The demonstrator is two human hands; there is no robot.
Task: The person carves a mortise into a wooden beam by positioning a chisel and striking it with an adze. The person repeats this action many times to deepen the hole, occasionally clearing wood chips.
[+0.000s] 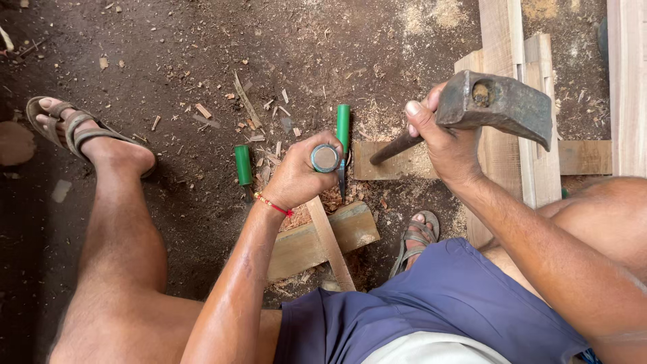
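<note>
My left hand (301, 175) is closed around a chisel (325, 158) held upright; only its round metal-capped handle top shows. The chisel stands over a narrow wooden strip (331, 246) that crosses a short wooden block (310, 244) on the ground. My right hand (439, 135) grips the dark handle of a heavy iron hammer (499, 102), raised above and to the right of the chisel. The hammer head is clear of the chisel cap. A red thread sits on my left wrist.
Two green-handled tools lie on the dirt, one (242, 164) left of my hand, one (343, 128) beyond it. Wood chips and sawdust are scattered around. Planks and a wooden frame (509, 47) lie at right. My sandalled feet (74, 131) flank the block.
</note>
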